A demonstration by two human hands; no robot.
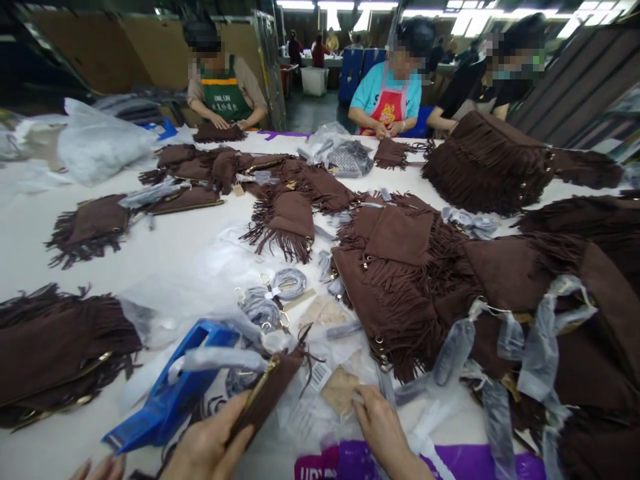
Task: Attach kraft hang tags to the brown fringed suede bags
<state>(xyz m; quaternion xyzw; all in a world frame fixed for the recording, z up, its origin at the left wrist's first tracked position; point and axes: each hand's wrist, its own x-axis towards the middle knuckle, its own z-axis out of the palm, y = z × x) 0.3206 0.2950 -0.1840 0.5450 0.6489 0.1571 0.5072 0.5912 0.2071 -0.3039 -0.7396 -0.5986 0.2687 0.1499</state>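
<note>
My left hand (pixel 213 440) is closed around a narrow brown pouch (pixel 273 390) with a gold zipper along its upper edge and loose fringe at its far end. The fingers of my right hand (pixel 383 427) are pinched together at the edge of a tan hang tag (pixel 341 392). A white barcode label (pixel 321 377) lies beside the tag, over clear plastic. Left of the pouch rests a blue plastic tool or holder (pixel 170 393), partly covered by a wrapped strip. Beyond my hands are coiled grey straps (pixel 263 307) with metal clips.
Fringed brown bags (pixel 400 293) are heaped at the right, with plastic-wrapped pieces (pixel 455 347) on them. Another brown bag (pixel 55 353) lies at the left. Someone else's fingers (pixel 103 469) show at the bottom left. Several people work across the white table (pixel 175 247).
</note>
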